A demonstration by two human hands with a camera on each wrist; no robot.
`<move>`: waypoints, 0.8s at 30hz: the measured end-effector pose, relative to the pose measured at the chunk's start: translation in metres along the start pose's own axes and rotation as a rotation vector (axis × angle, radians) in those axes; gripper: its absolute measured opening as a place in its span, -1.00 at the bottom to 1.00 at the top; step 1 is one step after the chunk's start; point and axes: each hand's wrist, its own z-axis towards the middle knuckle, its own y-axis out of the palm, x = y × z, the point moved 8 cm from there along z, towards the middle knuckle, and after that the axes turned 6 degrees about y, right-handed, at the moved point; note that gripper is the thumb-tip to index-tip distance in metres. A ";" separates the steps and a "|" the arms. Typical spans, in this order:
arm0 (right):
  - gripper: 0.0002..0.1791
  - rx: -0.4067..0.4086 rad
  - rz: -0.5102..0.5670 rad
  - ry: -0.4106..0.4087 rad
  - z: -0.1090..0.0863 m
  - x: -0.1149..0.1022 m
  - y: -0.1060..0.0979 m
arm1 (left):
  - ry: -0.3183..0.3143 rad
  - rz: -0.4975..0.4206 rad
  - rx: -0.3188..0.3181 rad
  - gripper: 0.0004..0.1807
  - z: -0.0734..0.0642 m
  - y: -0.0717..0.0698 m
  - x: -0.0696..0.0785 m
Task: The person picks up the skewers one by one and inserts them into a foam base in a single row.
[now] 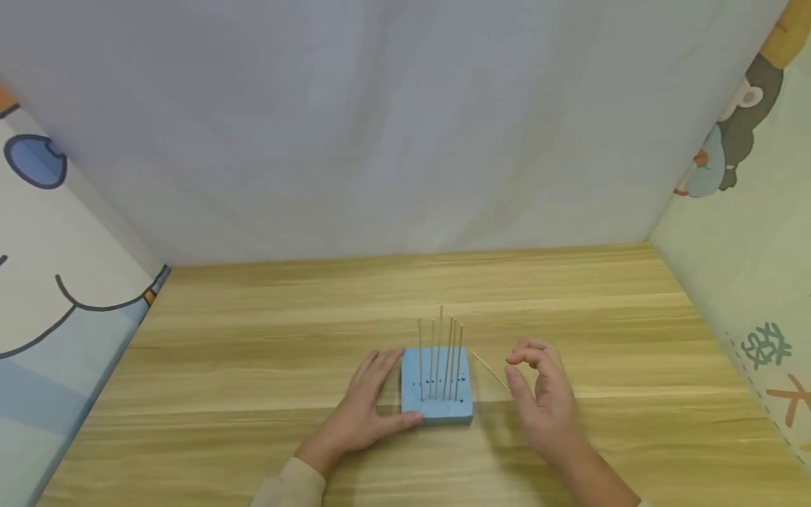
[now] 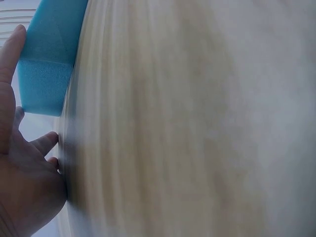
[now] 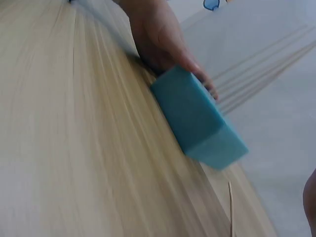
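Observation:
A blue foam block (image 1: 437, 412) lies flat on the table with several thin wooden sticks (image 1: 441, 352) upright in it and small dark holes in its top. My left hand (image 1: 364, 412) holds the block from the left, thumb at the near left corner and fingertips by the far left corner. In the left wrist view, fingers (image 2: 11, 54) lie against the foam. To the right of the block, one loose wooden stick (image 1: 489, 370) lies slanted on the table. Over its near end hovers my right hand (image 1: 548, 401), fingers bent and a gap between thumb and index finger.
The wood-grain table (image 1: 253, 324) ends at a grey-white cloth backdrop (image 1: 393, 141). Printed panels stand on both sides, a cartoon face (image 1: 51, 239) to the left and a pale green sheet (image 1: 747, 267) to the right.

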 end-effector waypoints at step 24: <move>-0.88 -0.296 -1.011 0.336 -0.016 0.046 -0.014 | -0.004 0.003 -0.010 0.16 0.000 0.001 0.000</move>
